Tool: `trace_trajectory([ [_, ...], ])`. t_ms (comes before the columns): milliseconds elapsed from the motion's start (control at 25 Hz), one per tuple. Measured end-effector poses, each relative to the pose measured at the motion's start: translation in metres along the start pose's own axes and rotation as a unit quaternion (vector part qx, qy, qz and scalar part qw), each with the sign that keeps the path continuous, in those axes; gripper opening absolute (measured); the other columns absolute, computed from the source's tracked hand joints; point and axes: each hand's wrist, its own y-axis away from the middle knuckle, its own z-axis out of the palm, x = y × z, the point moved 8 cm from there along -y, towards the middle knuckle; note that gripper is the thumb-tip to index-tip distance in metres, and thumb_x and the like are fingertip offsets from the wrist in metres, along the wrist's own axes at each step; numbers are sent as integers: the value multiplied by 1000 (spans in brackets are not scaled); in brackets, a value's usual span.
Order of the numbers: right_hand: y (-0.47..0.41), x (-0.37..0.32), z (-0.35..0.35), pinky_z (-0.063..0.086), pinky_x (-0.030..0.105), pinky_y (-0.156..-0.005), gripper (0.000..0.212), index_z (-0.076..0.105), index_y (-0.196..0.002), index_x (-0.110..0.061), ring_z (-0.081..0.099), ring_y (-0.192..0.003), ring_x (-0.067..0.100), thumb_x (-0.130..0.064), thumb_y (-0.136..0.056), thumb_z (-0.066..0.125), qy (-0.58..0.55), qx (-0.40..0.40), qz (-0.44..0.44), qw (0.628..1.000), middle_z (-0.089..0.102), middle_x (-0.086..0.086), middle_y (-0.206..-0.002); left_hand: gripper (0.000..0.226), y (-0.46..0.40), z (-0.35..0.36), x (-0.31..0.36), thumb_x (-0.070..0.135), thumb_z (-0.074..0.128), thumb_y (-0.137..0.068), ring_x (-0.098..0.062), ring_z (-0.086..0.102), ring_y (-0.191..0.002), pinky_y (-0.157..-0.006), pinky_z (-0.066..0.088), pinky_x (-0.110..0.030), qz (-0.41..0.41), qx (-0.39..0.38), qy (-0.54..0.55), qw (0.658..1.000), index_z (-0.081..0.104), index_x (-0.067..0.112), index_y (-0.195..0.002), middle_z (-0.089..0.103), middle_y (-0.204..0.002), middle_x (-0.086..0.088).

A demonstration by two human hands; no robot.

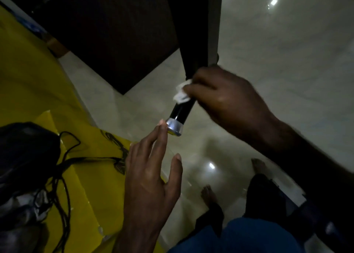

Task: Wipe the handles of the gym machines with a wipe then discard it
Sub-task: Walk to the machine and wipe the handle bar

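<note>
A black machine handle (179, 111) with a silver end cap (174, 127) slants down through the middle of the view. My right hand (226, 97) grips the handle's upper part with a crumpled white wipe (182, 91) wrapped against it under the fingers. My left hand (151, 174) is below, fingers straight and spread, with a fingertip touching the silver cap's left side. It holds nothing.
A dark panel (115, 32) of the machine fills the upper left. A yellow sheet (38, 84) covers the left, with a black bag (24, 153) and cords (63, 178) on it. Glossy pale floor tiles (287, 51) lie to the right. Bare feet (208, 193) stand below.
</note>
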Motion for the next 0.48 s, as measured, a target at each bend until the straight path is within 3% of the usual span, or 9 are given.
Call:
trace_trajectory([
  [80,26,13,-1,52,34,-74,15,73,-112,-8,63,-93,24,-12,-99,65,-86,78,127,985,66,9,-106,68,-2,-1,1,37,58,-103,-17,50,-135,-91,56,-58,-3,2,10,1000,36,23,-165,50,-154,7],
  [160,58,-8,23,58,38,-71,5,72,-98,-4,70,-82,21,-4,-93,75,-247,131,258,925,70,7,-93,69,-3,0,1,40,58,-102,-17,49,-140,-90,57,-61,-7,-1,27,1000,35,26,-165,47,-158,9],
  [200,71,-13,39,62,40,-73,7,71,-95,-3,74,-81,22,-2,-92,77,-364,159,340,853,74,7,-89,69,-3,0,1,41,58,-102,-17,49,-142,-93,57,-62,-2,1,25,1000,35,27,-166,46,-158,10],
  [240,79,-14,58,64,42,-76,9,69,-95,-1,77,-83,25,-1,-91,77,-482,186,416,749,77,9,-89,70,-4,1,0,43,57,-101,-17,48,-143,-95,56,-64,4,3,19,1000,35,28,-165,46,-159,11],
  [280,85,-12,75,65,43,-80,9,68,-96,0,78,-87,27,0,-92,75,-565,209,468,646,79,11,-92,70,-3,2,-2,44,58,-100,-16,48,-143,-96,55,-65,4,4,17,1000,35,29,-165,45,-160,11],
  [320,86,-6,86,65,42,-82,7,67,-97,0,78,-92,28,1,-93,73,-606,234,495,577,79,13,-97,71,-4,3,-3,45,58,-100,-17,49,-143,-95,55,-66,8,4,17,1000,36,29,-165,46,-160,11],
  [400,77,10,100,63,38,-82,7,67,-99,-3,77,-99,30,2,-94,68,-655,262,510,493,79,15,-102,71,-6,4,-2,44,60,-97,-20,54,-140,-95,54,-68,26,12,15,999,39,27,-164,49,-159,8],
  [480,65,12,111,63,37,-86,18,68,-114,-1,74,-108,32,4,-98,61,-710,268,490,429,77,18,-112,72,-9,2,-2,43,61,-94,-23,58,-134,-93,54,-69,43,24,12,999,42,24,-161,55,-154,4],
])
